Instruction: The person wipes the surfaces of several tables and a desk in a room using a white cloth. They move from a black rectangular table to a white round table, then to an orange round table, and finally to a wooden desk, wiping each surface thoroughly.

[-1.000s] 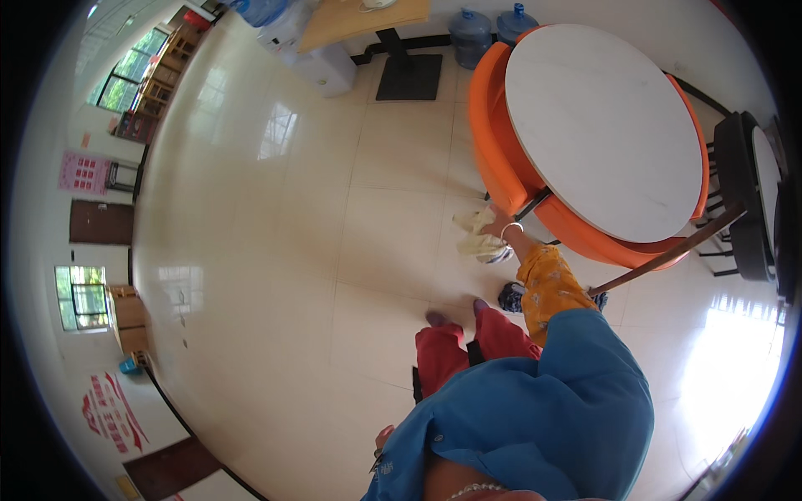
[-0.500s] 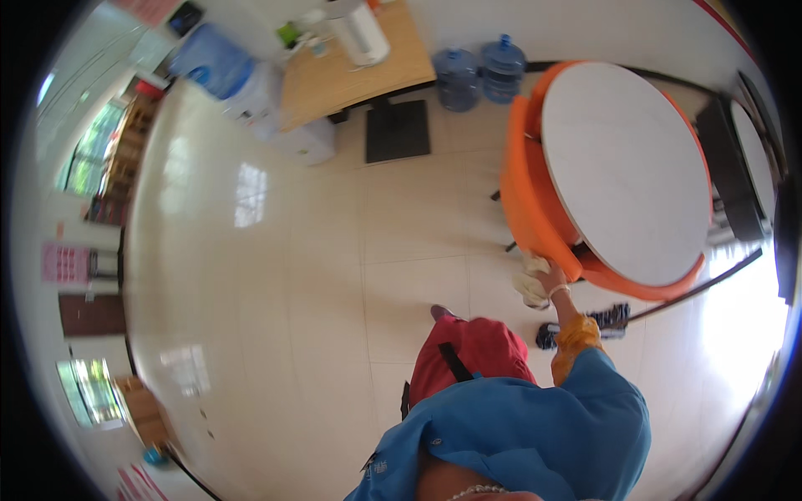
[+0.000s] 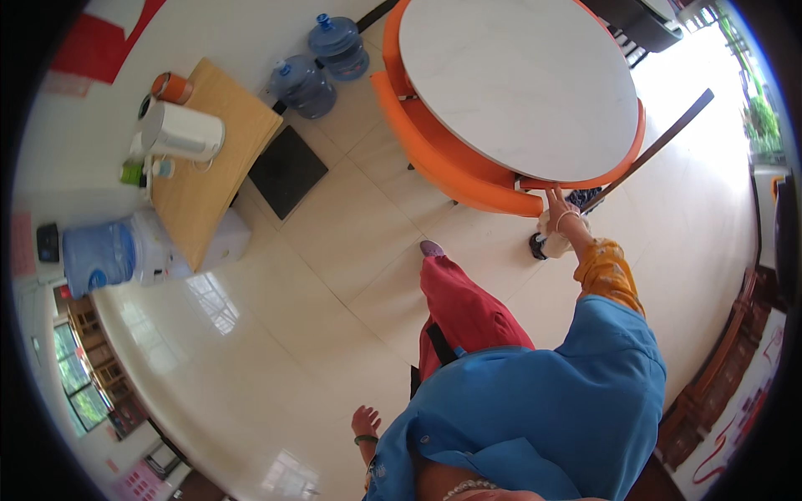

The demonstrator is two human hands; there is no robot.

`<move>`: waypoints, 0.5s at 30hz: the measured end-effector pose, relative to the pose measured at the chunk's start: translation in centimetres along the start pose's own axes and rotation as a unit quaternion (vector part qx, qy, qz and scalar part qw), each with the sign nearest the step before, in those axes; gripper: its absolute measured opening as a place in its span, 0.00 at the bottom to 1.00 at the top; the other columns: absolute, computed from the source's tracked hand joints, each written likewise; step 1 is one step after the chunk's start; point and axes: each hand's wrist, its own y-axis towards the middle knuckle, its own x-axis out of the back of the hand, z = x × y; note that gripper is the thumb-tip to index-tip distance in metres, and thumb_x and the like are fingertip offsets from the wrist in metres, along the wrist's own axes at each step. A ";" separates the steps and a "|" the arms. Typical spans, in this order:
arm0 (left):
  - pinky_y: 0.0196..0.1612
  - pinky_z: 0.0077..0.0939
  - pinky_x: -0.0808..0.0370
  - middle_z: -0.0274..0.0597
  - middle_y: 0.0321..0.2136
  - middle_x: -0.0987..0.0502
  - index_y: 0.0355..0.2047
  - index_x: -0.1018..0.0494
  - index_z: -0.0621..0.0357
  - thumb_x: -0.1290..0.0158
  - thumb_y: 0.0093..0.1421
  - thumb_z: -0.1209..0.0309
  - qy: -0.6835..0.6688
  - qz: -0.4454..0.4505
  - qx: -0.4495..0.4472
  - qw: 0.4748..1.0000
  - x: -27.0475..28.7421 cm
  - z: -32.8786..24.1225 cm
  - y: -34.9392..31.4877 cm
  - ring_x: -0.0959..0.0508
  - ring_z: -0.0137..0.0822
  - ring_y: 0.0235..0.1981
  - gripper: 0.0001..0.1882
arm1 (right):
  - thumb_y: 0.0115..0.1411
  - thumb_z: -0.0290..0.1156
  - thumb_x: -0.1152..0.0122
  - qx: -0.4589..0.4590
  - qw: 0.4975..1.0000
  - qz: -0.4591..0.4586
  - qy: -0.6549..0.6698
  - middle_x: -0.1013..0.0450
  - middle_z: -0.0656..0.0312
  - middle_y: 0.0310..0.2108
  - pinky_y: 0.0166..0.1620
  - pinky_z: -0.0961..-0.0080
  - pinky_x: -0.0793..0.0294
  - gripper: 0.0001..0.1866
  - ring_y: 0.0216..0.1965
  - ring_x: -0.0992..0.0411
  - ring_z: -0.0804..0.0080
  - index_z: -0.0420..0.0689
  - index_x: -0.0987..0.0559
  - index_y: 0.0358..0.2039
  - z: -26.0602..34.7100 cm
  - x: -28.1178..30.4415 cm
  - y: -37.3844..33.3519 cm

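A person's left hand (image 3: 365, 420) hangs open and empty beside the hip, fingers spread above the pale tiled floor (image 3: 276, 334). The right hand (image 3: 558, 205) reaches out with fingers extended to the orange chair (image 3: 455, 163) tucked under the round white table (image 3: 518, 83); it appears to touch the seat's rim, though any clasp cannot be made out.

tabletop (image 3: 518, 79): smooth, stone-like, perhaps laminate | floor (image 3: 334, 275): glossy tile | side table (image 3: 213, 175): matt wood
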 end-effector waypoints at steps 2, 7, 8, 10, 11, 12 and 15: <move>0.30 0.31 0.27 0.44 0.36 0.27 0.47 0.37 0.55 0.54 0.55 0.66 0.139 0.029 -0.029 0.989 -2.0 -2.6 -0.1 0.25 0.39 0.34 0.18 | 0.32 0.30 0.33 0.007 0.999 0.008 -0.033 0.58 0.51 0.61 0.46 0.63 0.32 0.56 0.48 0.35 0.54 0.48 0.57 0.60 -1.9 -0.5 2.3; 0.32 0.29 0.27 0.44 0.37 0.27 0.47 0.37 0.58 0.54 0.55 0.67 0.113 0.107 0.031 0.987 -4.4 -8.9 2.5 0.25 0.38 0.35 0.19 | 0.46 0.43 0.46 0.016 0.976 -0.218 -0.009 0.40 0.54 0.52 0.46 0.57 0.36 0.32 0.45 0.34 0.52 0.51 0.39 0.53 -2.6 -1.3 4.3; 0.32 0.29 0.27 0.45 0.37 0.27 0.46 0.36 0.58 0.54 0.55 0.67 0.108 0.097 0.040 0.989 -4.8 -10.0 3.0 0.25 0.38 0.35 0.19 | 0.47 0.39 0.46 0.024 0.988 -0.154 -0.022 0.40 0.54 0.52 0.45 0.57 0.36 0.32 0.45 0.34 0.53 0.52 0.41 0.54 -3.1 -1.9 3.2; 0.32 0.29 0.27 0.45 0.37 0.27 0.47 0.37 0.59 0.54 0.55 0.68 0.065 0.100 0.073 0.990 -5.0 -12.2 5.7 0.25 0.38 0.35 0.19 | 0.47 0.33 0.46 -0.012 0.996 -0.088 0.013 0.41 0.55 0.53 0.44 0.59 0.36 0.33 0.44 0.34 0.55 0.52 0.43 0.55 -5.6 -3.0 1.0; 0.32 0.30 0.27 0.45 0.37 0.27 0.47 0.37 0.59 0.54 0.55 0.68 0.083 0.094 0.067 0.990 -4.8 -12.7 6.6 0.25 0.38 0.35 0.19 | 0.47 0.35 0.46 -0.025 0.998 -0.056 0.027 0.42 0.55 0.54 0.46 0.60 0.37 0.34 0.46 0.35 0.55 0.52 0.45 0.56 -7.4 -4.3 1.1; 0.32 0.30 0.27 0.45 0.37 0.27 0.47 0.37 0.59 0.55 0.55 0.68 0.101 0.086 0.062 0.989 -5.0 -13.1 6.8 0.25 0.38 0.35 0.19 | 0.48 0.36 0.47 -0.037 0.998 -0.024 0.040 0.43 0.55 0.55 0.48 0.61 0.38 0.36 0.47 0.35 0.56 0.53 0.48 0.57 -8.6 -4.7 0.9; 0.32 0.30 0.27 0.44 0.37 0.27 0.47 0.37 0.59 0.55 0.55 0.67 0.139 0.076 0.081 0.984 -5.0 -13.6 7.2 0.25 0.38 0.35 0.19 | 0.42 0.30 0.41 0.127 0.989 -0.064 0.050 0.47 0.58 0.57 0.50 0.64 0.37 0.39 0.49 0.37 0.57 0.51 0.46 0.56 -9.6 -6.0 0.3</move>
